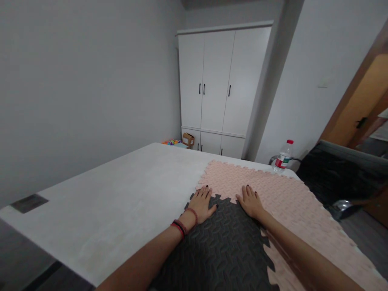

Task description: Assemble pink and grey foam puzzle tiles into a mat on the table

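Observation:
A black foam mat tile [226, 246] with a ridged surface and toothed edges lies on the white table. Pink foam mat tiles [291, 194] border it at the far side and on the right. My left hand [202, 203] rests flat on the black tile's far left corner, fingers stretched over its edge toward the pink. Flat too is my right hand [251, 203], spread across the far right corner where black and pink meet. Neither hand grips anything. My right forearm hides part of the seam along the right side.
The white table [121, 194] stretches left, with a dark grey rectangle [29, 203] near its left edge. A water bottle [284, 155] with a red cap stands at the far right. Beyond are a white wardrobe [218, 81], a cardboard box [188, 140] and a black chair [336, 169].

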Action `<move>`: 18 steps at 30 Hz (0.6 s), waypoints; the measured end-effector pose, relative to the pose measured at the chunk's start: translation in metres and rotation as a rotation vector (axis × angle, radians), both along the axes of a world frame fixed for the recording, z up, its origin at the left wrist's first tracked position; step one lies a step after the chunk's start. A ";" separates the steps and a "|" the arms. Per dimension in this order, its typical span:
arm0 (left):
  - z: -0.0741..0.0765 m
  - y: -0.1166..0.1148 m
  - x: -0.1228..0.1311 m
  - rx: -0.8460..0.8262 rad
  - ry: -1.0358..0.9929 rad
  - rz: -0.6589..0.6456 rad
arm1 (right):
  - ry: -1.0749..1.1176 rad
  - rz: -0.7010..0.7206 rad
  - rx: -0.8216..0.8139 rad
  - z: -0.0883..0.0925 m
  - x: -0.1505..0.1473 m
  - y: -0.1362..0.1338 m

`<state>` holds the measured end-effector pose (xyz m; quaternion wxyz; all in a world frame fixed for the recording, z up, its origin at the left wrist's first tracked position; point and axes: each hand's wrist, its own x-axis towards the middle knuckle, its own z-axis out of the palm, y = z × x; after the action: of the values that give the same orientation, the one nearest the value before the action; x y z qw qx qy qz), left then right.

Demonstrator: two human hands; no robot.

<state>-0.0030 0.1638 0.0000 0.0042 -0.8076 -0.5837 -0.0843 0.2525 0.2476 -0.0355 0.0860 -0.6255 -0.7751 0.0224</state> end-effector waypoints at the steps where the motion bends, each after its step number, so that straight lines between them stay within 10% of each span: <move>1: 0.000 0.000 0.000 -0.003 0.005 0.001 | 0.037 0.000 -0.025 0.001 0.000 -0.006; 11: 0.012 -0.011 0.007 -0.006 0.067 0.028 | 0.198 0.104 -0.140 0.063 0.038 -0.066; 18: 0.042 -0.042 0.032 0.066 0.106 0.057 | 0.441 -0.132 0.064 0.062 0.250 -0.232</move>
<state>0.0293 0.1219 0.0417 0.0643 -0.7933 -0.6024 -0.0606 0.5029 0.0157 0.0262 0.2743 -0.6518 -0.6953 0.1283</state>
